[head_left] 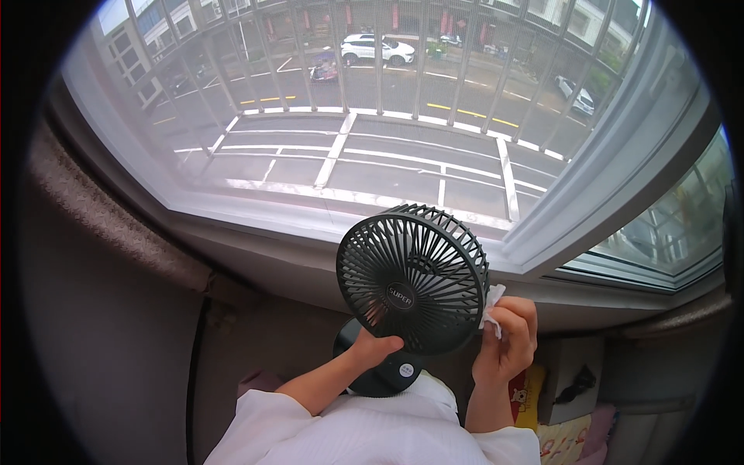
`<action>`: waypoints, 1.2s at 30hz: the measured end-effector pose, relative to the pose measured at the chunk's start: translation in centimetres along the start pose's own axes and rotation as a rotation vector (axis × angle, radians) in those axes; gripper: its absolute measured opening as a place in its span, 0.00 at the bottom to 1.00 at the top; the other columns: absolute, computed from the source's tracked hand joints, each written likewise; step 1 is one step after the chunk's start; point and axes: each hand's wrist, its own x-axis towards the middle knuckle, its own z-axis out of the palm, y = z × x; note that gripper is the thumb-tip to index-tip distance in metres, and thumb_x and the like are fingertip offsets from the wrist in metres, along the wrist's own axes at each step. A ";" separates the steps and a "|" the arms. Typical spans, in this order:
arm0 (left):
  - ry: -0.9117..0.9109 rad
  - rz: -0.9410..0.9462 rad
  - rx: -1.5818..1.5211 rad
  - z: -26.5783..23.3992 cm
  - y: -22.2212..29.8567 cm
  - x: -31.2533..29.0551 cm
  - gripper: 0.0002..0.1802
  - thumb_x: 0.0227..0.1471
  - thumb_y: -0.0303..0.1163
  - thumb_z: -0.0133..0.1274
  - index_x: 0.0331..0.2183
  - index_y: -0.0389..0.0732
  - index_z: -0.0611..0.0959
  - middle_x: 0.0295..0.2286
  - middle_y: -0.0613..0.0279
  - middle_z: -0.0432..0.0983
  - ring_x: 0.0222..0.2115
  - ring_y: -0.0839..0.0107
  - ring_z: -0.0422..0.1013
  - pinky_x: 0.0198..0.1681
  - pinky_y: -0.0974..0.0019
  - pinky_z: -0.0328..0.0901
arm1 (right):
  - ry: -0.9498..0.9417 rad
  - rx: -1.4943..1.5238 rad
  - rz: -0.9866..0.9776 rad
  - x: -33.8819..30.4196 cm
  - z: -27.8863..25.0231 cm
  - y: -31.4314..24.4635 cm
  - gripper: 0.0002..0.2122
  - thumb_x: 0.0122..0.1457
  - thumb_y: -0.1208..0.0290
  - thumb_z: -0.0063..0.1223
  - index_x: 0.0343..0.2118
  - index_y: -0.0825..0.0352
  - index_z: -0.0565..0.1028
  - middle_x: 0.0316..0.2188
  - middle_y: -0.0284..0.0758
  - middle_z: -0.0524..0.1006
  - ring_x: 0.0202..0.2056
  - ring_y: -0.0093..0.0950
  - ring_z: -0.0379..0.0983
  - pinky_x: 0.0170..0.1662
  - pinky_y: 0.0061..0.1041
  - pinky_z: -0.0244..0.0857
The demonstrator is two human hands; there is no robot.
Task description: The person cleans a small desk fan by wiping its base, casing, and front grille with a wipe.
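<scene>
A dark green desk fan with a round slatted grille stands close in front of my body, tilted a little. Its round base shows below, partly behind my left forearm. My left hand grips the fan low on the head, the thumb lying on the grille's lower rim and the other fingers hidden behind. On the right side of the head, my right hand pinches a crumpled white tissue against the outer edge of the grille.
Ahead is a window with a white frame and metal bars, a street and a white car beyond. A second window pane is at the right. A grey box and patterned fabric lie low right. A curtain hangs left.
</scene>
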 end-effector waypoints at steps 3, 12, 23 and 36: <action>-0.013 0.022 0.030 -1.0 0.0 0.0 0.51 0.37 0.51 0.72 0.56 0.36 0.66 0.49 0.61 0.68 0.51 0.69 0.66 0.55 0.62 0.62 | -0.003 0.017 0.156 -0.2 0.1 0.5 0.07 0.49 0.85 0.55 0.31 0.69 0.76 0.30 0.38 0.74 0.30 0.32 0.70 0.31 0.23 0.63; -0.018 -0.029 -0.082 -0.4 -0.2 0.6 0.50 0.39 0.48 0.71 0.57 0.37 0.64 0.52 0.62 0.65 0.54 0.69 0.62 0.58 0.61 0.60 | 0.031 0.039 0.047 -0.3 1.2 1.1 0.04 0.59 0.77 0.52 0.32 0.72 0.74 0.31 0.37 0.73 0.32 0.27 0.69 0.37 0.21 0.62; -0.092 0.017 -0.160 -0.3 0.9 0.9 0.50 0.43 0.43 0.69 0.60 0.37 0.61 0.55 0.60 0.62 0.56 0.67 0.60 0.60 0.61 0.58 | 0.068 -0.009 0.053 0.2 0.7 1.7 0.06 0.53 0.86 0.52 0.31 0.69 0.76 0.30 0.36 0.74 0.26 0.23 0.67 0.24 0.17 0.56; -0.063 0.038 -0.142 -0.6 0.8 0.9 0.49 0.40 0.40 0.71 0.58 0.37 0.63 0.53 0.58 0.65 0.55 0.65 0.63 0.59 0.59 0.60 | 0.094 0.029 0.132 -0.2 0.6 0.3 0.06 0.61 0.73 0.53 0.31 0.71 0.73 0.32 0.35 0.73 0.31 0.23 0.66 0.35 0.18 0.58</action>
